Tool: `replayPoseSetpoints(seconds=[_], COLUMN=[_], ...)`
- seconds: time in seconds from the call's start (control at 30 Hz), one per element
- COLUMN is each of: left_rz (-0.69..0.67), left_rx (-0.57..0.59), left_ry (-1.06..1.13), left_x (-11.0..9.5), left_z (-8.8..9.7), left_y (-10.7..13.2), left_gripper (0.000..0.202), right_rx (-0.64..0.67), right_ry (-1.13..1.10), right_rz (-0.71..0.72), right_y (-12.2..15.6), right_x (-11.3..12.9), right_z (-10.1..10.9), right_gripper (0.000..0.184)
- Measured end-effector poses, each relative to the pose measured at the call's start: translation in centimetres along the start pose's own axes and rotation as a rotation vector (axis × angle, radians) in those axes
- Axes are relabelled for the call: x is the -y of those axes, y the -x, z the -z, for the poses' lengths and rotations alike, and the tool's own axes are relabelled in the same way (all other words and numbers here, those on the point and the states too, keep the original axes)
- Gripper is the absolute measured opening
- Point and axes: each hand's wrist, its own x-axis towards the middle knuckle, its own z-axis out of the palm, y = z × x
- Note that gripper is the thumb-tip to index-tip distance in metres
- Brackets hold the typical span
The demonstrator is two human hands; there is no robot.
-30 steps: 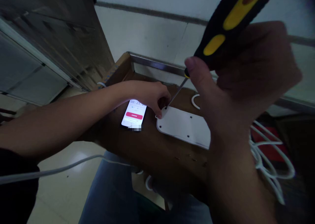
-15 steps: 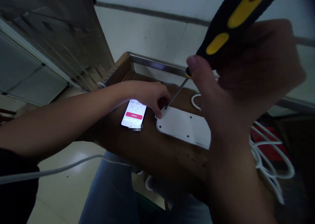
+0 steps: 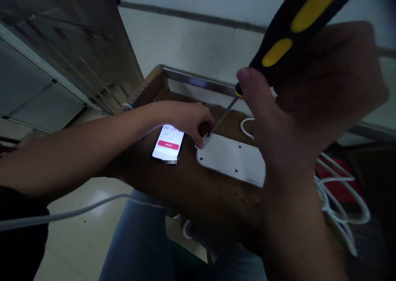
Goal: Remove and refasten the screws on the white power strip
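Observation:
A white power strip [image 3: 230,157] lies back-side up on a small brown wooden table [image 3: 192,186], with several screw holes showing. My right hand [image 3: 309,108] is closed round the black-and-yellow handle of a screwdriver [image 3: 291,29]; its thin shaft slants down and its tip sits in the screw hole at the strip's far left corner. My left hand [image 3: 188,118] rests with curled fingers on that same corner, pinching the strip's edge beside the tip.
A lit phone [image 3: 168,143] with a timer and a red button lies left of the strip. White cable [image 3: 340,198] coils off the table's right side and another runs across my lap. A wooden cabinet [image 3: 62,46] stands at left, a tiled wall behind.
My right hand and the screwdriver handle have shifted slightly right and up, twisting a little. The tip stays in the same hole. My left hand has not moved.

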Motion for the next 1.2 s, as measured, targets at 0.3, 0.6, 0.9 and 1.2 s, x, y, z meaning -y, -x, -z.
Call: replayPoseSetpoints(seconds=[0.3,0.6,0.9,1.2], left_rz=[0.008,-0.196,-0.285,-0.181], left_rx=[0.013,-0.075,-0.238,-0.296], left_ry=[0.011,0.215,0.245,0.108], left_x=[-0.1,0.1,0.2,-0.4], left_z=[0.1,1.0,1.1,1.0], left_y=[0.0,0.7,0.6,0.5], left_gripper=[0.030,0.028,0.028,0.033], right_rx=[-0.006,0.066,0.076,0.044], right_ry=[-0.010,-0.120,-0.242,-0.292], right_rz=[-0.015,0.004,-0.060,-0.069], right_y=[0.0,0.2,0.2,0.3], right_x=[0.1,-0.4,-1.1,-1.2], right_z=[-0.2,-0.1,-0.4,-0.6], right_gripper=[0.032,0.028,0.046,0.036])
